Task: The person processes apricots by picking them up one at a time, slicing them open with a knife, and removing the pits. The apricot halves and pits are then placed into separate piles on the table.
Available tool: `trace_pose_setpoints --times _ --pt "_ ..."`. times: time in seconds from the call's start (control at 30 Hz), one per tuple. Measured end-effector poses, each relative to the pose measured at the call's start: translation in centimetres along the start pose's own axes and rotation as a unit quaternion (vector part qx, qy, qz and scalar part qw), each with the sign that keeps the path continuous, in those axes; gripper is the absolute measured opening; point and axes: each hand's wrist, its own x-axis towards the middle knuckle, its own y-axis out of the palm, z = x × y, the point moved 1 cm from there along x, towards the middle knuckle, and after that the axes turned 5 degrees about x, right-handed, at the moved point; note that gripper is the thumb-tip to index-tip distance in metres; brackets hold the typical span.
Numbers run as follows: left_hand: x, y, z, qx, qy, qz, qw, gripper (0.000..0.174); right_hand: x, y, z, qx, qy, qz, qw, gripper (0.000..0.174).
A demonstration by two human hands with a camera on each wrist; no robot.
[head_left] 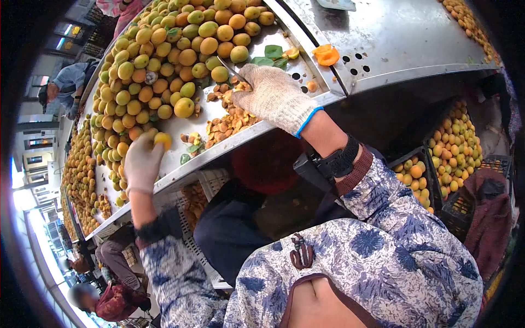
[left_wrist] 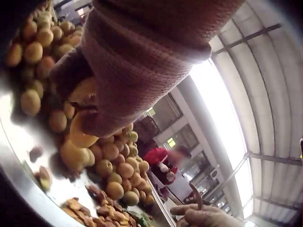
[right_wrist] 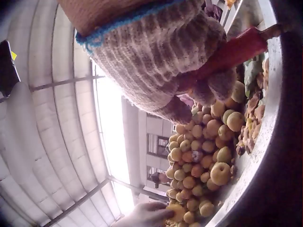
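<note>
My gloved left hand (head_left: 143, 164) is over the near left part of the fruit heap, gripping a yellow apricot (head_left: 163, 140) between thumb and fingers. Up close in the left wrist view, the held apricot (left_wrist: 83, 132) looks split, with one piece above the other. In a knitted glove with a blue cuff, my right hand (head_left: 276, 98) grips a knife (head_left: 232, 70) whose narrow blade points toward the heap. The right wrist view shows its red handle (right_wrist: 232, 56) running across the palm. Below that hand lies a pile of brown-orange pits and scraps (head_left: 229, 124).
Whole apricots (head_left: 164, 60) are heaped over the metal table, whose raised rim (head_left: 219, 147) runs along my side. Green leaves (head_left: 272, 54) and orange apricot halves (head_left: 326, 54) lie near the right hand. Crates of apricots (head_left: 454, 147) stand at right. Other people sit and stand at left.
</note>
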Motion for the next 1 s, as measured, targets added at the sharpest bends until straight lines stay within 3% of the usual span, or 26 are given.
trace_pose_setpoints --times 0.07,0.13,0.2,0.23,0.33,0.37,0.43,0.5,0.53,0.57,0.6,0.63,0.67,0.73,0.8,0.87,0.93,0.97,1.0 --pt "-3.6 -2.3 3.0 0.108 -0.044 0.082 0.990 0.035 0.0 0.0 -0.1 0.001 0.016 0.016 1.000 0.044" --pt "-7.6 -3.2 6.8 0.204 -0.110 0.211 0.950 0.036 0.6 0.9 -0.9 -0.034 -0.047 -0.008 0.998 0.040" --pt "-10.3 -4.2 8.5 0.202 -0.170 0.346 0.900 0.036 0.8 1.4 -0.9 -0.014 -0.066 -0.009 0.998 0.037" --pt "-10.7 -3.9 9.2 0.205 -0.173 0.344 0.900 0.036 0.8 1.6 -0.8 0.000 -0.084 -0.010 0.996 0.034" --pt "-10.4 -2.3 9.9 0.135 -0.120 0.096 0.979 0.039 0.4 2.2 -0.5 0.105 -0.090 -0.013 0.990 0.035" --pt "-8.5 -1.4 9.5 -0.031 -0.083 0.059 0.994 0.037 1.0 3.9 -1.7 0.140 -0.155 -0.058 0.976 0.036" --pt "-4.2 0.4 6.8 -0.129 0.008 -0.018 0.991 0.033 0.7 4.1 -1.6 0.150 -0.139 -0.040 0.978 0.037" --pt "0.0 1.6 2.8 -0.218 -0.133 0.013 0.967 0.035 0.6 4.3 -1.7 0.176 -0.105 -0.022 0.979 0.038" --pt "3.0 4.7 4.7 -0.176 -0.083 0.002 0.981 0.043 0.3 4.0 -1.4 0.172 -0.104 -0.025 0.979 0.038" --pt "4.2 4.4 1.6 -0.221 -0.143 0.028 0.964 0.053 -0.1 3.5 -0.9 0.151 -0.085 -0.036 0.984 0.040" --pt "6.6 6.5 2.3 -0.156 -0.114 0.037 0.981 0.061 -0.3 3.2 -0.6 0.129 -0.066 -0.047 0.988 0.043" --pt "7.6 7.0 0.7 -0.208 -0.183 0.108 0.955 0.066 -0.1 3.2 -0.7 0.133 -0.051 -0.036 0.989 0.044" --pt "9.6 8.8 1.0 -0.142 -0.182 0.126 0.965 0.071 -0.1 3.0 -0.5 0.130 -0.051 -0.036 0.990 0.044" --pt "10.6 10.6 0.0 -0.166 -0.238 0.146 0.946 0.070 -0.1 2.8 -0.2 0.098 -0.017 -0.040 0.994 0.040" --pt "10.4 10.4 -1.1 -0.217 -0.236 0.163 0.933 0.066 0.3 3.0 -0.3 0.084 -0.010 -0.017 0.996 0.033" --pt "9.2 9.5 -2.7 -0.265 -0.233 0.181 0.918 0.063 0.1 3.2 -0.3 0.072 -0.052 -0.041 0.995 0.029" --pt "7.2 8.1 -4.2 -0.415 -0.234 0.143 0.868 0.055 -0.2 3.8 -0.4 0.101 -0.065 -0.046 0.992 0.028" --pt "6.7 8.5 -3.5 -0.500 -0.247 0.145 0.818 0.050 -0.1 4.5 -0.6 0.180 -0.064 -0.034 0.981 0.026" --pt "6.0 8.5 -3.0 -0.499 -0.245 0.146 0.819 0.050 -0.2 4.9 -0.9 0.258 -0.063 -0.021 0.964 0.024"
